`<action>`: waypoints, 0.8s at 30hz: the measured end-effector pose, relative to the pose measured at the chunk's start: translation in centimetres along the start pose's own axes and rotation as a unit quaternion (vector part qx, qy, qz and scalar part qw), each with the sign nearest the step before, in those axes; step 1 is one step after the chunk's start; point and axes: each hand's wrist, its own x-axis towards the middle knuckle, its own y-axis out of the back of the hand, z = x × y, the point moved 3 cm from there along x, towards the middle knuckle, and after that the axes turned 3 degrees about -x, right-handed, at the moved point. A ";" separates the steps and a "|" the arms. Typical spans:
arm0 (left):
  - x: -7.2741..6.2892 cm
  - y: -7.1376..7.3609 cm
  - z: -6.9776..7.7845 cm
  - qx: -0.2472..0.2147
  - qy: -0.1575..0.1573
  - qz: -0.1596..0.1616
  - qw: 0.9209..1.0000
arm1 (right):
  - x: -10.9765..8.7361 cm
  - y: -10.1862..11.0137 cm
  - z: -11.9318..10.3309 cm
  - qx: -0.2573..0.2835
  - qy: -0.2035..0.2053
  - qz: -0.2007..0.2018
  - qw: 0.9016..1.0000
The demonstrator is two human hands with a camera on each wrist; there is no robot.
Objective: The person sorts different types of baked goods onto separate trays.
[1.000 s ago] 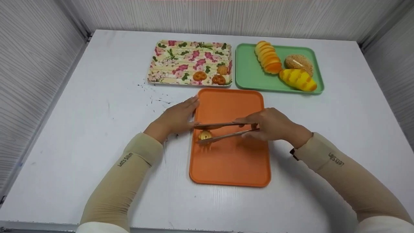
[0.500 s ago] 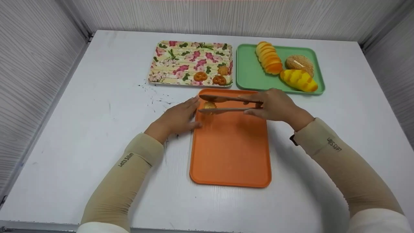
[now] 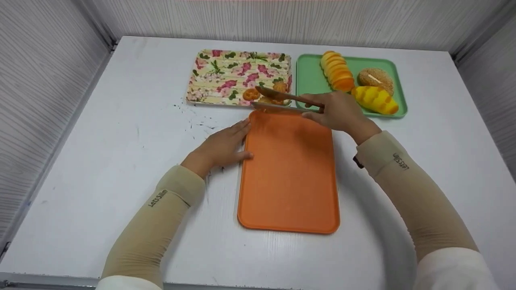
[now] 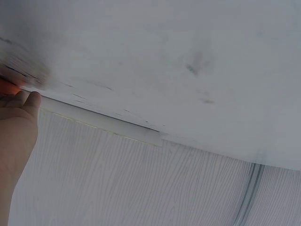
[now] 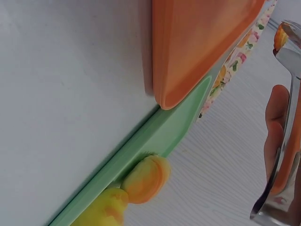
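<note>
My right hand (image 3: 340, 112) grips a pair of metal tongs (image 3: 288, 96) over the near right corner of the floral tray (image 3: 209, 64). Pinched between the tong tips is a small golden cookie (image 5: 281, 37), clearest in the right wrist view. On that tray, a pretzel (image 3: 250, 94) lies just left of the tips and a scalloped cookie (image 3: 280, 86) just behind them; another pretzel is partly hidden by the tongs. My left hand (image 3: 221, 147) rests with extended fingers against the left rim of the orange tray (image 3: 288, 181), thumb over its edge.
Beside the floral tray stands a green tray (image 3: 308, 80) bearing a sliced loaf (image 3: 336, 71), a sesame bun (image 3: 375, 79) and a yellow bread (image 3: 375, 99). Both trays sit right behind the orange one on a white table (image 3: 121, 161). Wood-patterned panels (image 3: 282, 20) enclose the back and sides.
My right hand has carried the cookie in the tongs away from me, from the orange tray's left side to over the floral tray. The left hand has stayed at the orange rim.
</note>
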 end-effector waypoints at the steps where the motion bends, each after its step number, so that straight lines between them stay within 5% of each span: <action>1: 0.0 0.0 0.0 0.001 0.000 -0.001 1.000 | 0.3 -0.1 0.1 0.000 -0.012 -0.001 1.000; 8: 0.2 0.1 0.0 0.005 0.004 -0.006 1.000 | 1.9 -0.7 0.2 -0.009 -0.076 0.005 0.997; 24: 0.0 0.2 0.2 -0.010 0.010 -0.007 1.000 | 4.4 -2.6 0.2 0.010 -0.123 0.006 0.992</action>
